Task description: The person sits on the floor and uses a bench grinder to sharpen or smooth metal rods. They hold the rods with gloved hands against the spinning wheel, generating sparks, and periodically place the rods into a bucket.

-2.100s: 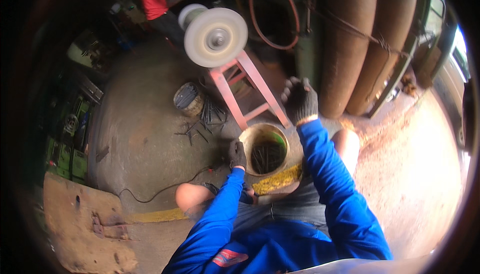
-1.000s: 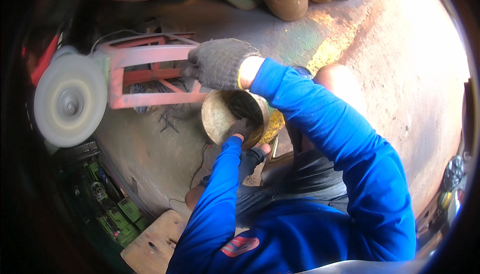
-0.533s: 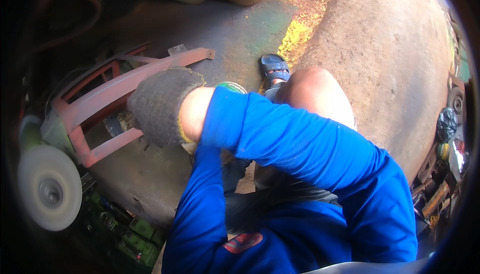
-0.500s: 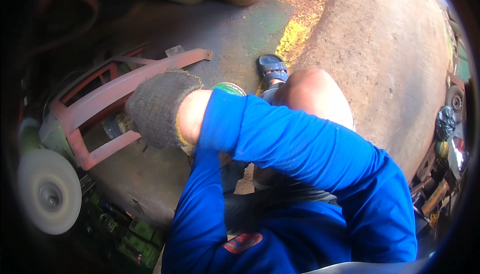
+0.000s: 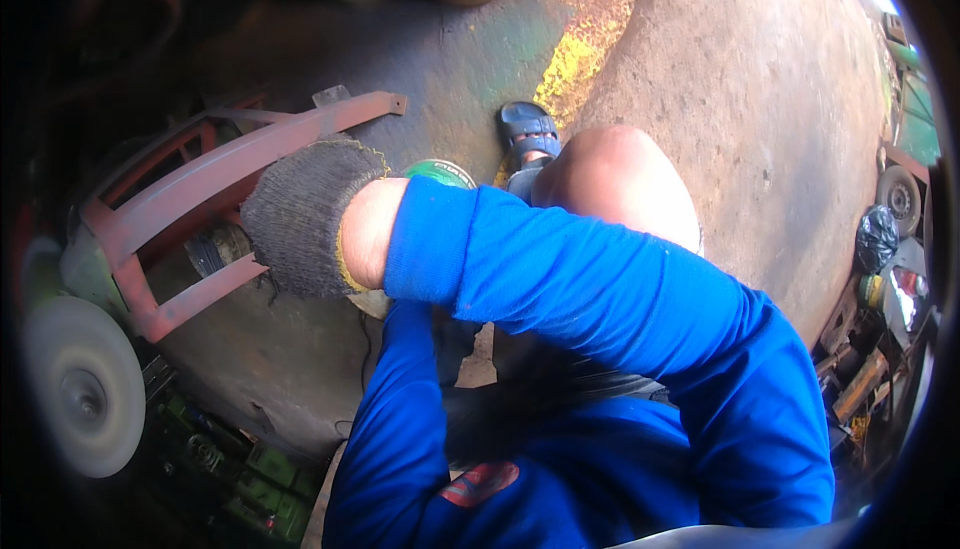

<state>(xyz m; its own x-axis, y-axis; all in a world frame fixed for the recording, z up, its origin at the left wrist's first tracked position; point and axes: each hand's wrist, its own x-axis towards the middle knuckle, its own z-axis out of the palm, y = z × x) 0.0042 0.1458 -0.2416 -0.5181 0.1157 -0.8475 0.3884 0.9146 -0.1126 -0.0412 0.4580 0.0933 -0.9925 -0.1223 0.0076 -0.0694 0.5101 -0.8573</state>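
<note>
My right hand (image 5: pixel 305 217) wears a dark grey knitted glove with a yellow edge. It reaches across my body to the left, beside a reddish-brown metal frame (image 5: pixel 215 181). Its fingers point away and are hidden, so what they hold does not show. Beneath the right forearm passes my left sleeve (image 5: pixel 405 379); the left hand is covered by the right arm. A small pale patch (image 5: pixel 372 302) peeks out below the glove, too little to name. Just past the right cuff is the rim of a green tin (image 5: pixel 440 171), mostly covered.
A round pale grinding wheel (image 5: pixel 85 389) stands at the lower left, above green metal parts (image 5: pixel 270 479). One foot in a dark sandal (image 5: pixel 528 129) rests on the stained floor (image 5: pixel 740 119). Along the right edge lie a small wheel (image 5: pixel 899 199), a black plastic bag (image 5: pixel 876 237) and scrap.
The whole scene has shifted slightly left in the picture. My right glove keeps nearly the same place beside the frame. A thin dark cord now shows below it.
</note>
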